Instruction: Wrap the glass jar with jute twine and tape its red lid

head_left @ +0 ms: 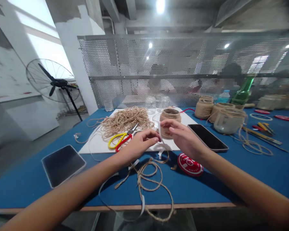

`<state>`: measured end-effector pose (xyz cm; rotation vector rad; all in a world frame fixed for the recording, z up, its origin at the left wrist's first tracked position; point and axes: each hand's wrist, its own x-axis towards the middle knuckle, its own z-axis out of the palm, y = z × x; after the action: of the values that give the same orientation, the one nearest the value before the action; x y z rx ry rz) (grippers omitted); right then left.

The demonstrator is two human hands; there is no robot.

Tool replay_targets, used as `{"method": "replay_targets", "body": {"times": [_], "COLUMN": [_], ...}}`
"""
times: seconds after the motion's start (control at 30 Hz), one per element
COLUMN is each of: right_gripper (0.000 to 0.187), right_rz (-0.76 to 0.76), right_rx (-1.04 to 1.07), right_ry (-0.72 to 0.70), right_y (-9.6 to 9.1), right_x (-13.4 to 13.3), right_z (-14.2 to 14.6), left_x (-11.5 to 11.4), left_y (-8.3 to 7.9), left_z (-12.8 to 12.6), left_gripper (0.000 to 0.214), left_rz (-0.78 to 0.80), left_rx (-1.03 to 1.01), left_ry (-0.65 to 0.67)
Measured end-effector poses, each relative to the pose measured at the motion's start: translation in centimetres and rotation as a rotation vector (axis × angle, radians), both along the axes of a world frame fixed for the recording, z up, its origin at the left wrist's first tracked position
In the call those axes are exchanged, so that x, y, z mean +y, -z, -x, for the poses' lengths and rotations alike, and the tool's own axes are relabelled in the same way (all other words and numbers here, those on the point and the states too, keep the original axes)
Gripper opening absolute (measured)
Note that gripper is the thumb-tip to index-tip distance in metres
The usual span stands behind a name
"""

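Your left hand (146, 140) and right hand (181, 134) meet at a white strip (159, 131); I can't tell whether either pinches it. The twine-wrapped jar (171, 116) just behind, probably breakable glass, is best cupped round its sides.

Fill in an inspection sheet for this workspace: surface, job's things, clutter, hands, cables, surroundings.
Surface: blue tabletop, partly covered by a white sheet.
Job's things: thin white strip between the hands; twine-wrapped jar upright just behind; twine pile with scissors at its near edge.
Clutter: loose twine coil overhanging the front edge; red disc; phone at right; dark-screened device at left.
Hands: left hand and right hand both at the strip, fingers curled; exact grip unclear.
Cables: nothing seen.
Surroundings: perforated screen beyond the table, blurred people behind it; fan at left.
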<state>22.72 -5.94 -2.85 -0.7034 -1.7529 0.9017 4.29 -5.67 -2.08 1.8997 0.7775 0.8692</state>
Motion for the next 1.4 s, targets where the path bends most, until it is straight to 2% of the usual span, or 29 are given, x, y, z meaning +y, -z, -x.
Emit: {"method": "replay_targets", "body": {"times": [0.07, 0.17, 0.33, 0.47, 0.6, 0.67, 0.7, 0.77, 0.8, 0.9, 0.97, 1.1, 1.2, 1.4], "right_gripper": [0.023, 0.022, 0.021, 0.021, 0.016, 0.017, 0.018, 0.023, 0.032, 0.078, 0.094, 0.096, 0.096, 0.089], "right_rz": [0.006, -0.117, -0.39, -0.483, -0.554, -0.454, -0.349, -0.236, -0.203, -0.118, -0.076, -0.14, -0.161, -0.137], "right_rx": [0.004, -0.085, -0.412, -0.536, -0.575, -0.595, -0.672, -0.802, -0.875, -1.013, -1.073, -1.119, -1.145, -1.144], "right_ry": [0.006, 0.099, 0.343, 0.491, 0.718, 0.691, 0.626, 0.56, 0.525, 0.494, 0.517, 0.561, 0.555, 0.513], "right_y": [0.1, -0.2, -1.8, -2.1, -1.7, -1.4, -1.2, -0.6, -0.2, 1.0, 1.6, 2.0, 2.2, 2.2], "right_x": [0.2, 0.5, -0.4, -1.8, -2.8, -3.2, -3.5, -4.2, -4.6, -5.7, -6.3, -6.8, -6.8, -6.9], "right_z": [-0.2, -0.9, -2.8, -4.7, -7.2, -8.4, -8.9, -9.7, -9.9, -9.9, -9.4, -8.2, -7.7, -8.4], "left_x": [0.1, 0.2, 0.1, 0.0, 0.1, 0.0, 0.0, -0.2, -0.2, -0.1, 0.0, 0.3, 0.2, 0.0], "left_y": [0.4, 0.5, 0.1, 0.0, 0.8, 1.2, 1.4, 1.6, 1.7, 1.8, 1.8, 1.9, 1.7, 1.8], "left_z": [0.0, -0.1, -0.7, -2.0, -3.7, -4.5, -4.9, -5.6, -5.9, -6.4, -6.5, -5.8, -5.1, -4.8], "left_gripper": [0.012, 0.013, 0.014, 0.013, 0.013, 0.014, 0.015, 0.015, 0.016, 0.015, 0.014, 0.012, 0.012, 0.014], "left_rz": [0.062, 0.107, 0.057, 0.011, -0.032, -0.048, -0.066, -0.102, -0.112, -0.134, -0.18, -0.268, -0.278, -0.277], "left_rx": [-0.038, -0.033, 0.112, 0.2, 0.28, 0.333, 0.357, 0.396, 0.409, 0.441, 0.445, 0.45, 0.475, 0.493], "left_ry": [0.003, -0.022, -0.008, 0.018, 0.081, 0.126, 0.138, 0.156, 0.165, 0.175, 0.15, 0.097, 0.078, 0.064]}}
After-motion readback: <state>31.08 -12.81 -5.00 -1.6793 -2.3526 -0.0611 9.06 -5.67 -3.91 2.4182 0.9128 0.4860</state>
